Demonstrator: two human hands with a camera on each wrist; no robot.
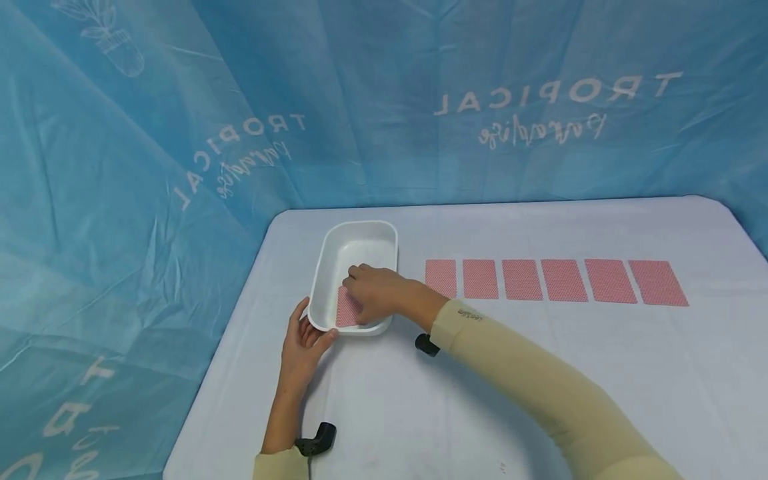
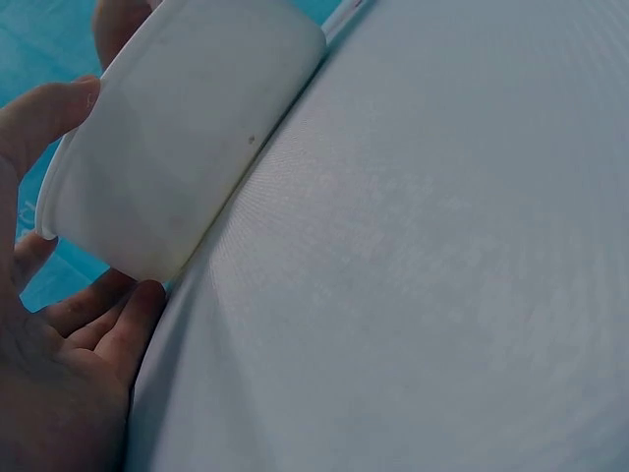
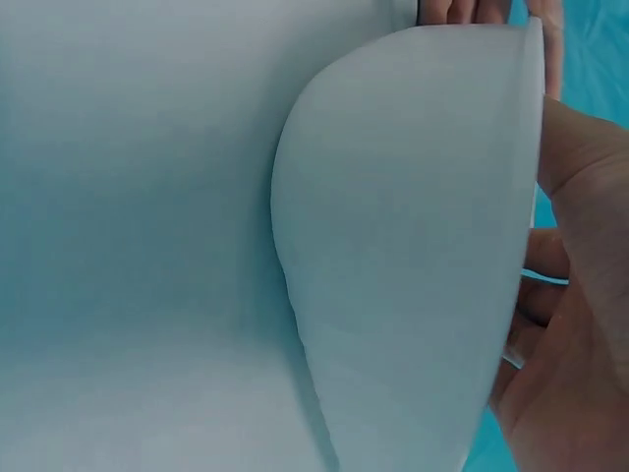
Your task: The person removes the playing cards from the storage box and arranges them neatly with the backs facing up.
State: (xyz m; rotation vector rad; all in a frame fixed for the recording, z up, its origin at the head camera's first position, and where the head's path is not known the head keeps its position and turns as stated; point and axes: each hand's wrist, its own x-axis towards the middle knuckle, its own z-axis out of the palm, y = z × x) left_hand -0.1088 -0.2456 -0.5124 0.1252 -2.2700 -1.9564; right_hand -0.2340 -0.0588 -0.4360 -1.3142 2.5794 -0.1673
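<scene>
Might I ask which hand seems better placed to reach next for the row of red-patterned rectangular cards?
Probably the right hand: over the white rounded tray, it is nearer the row of cards, while the left hand holds the tray's near-left corner.

Blue curtain (image 1: 372,147) behind white table (image 1: 384,413)

Free tabletop (image 1: 558,229) lies behind the cards (image 1: 523,280), the tub (image 1: 367,249) blocking leftward passage.

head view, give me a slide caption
Left hand holds white tray, right hand at red card inside; six more cards alongside.
</scene>
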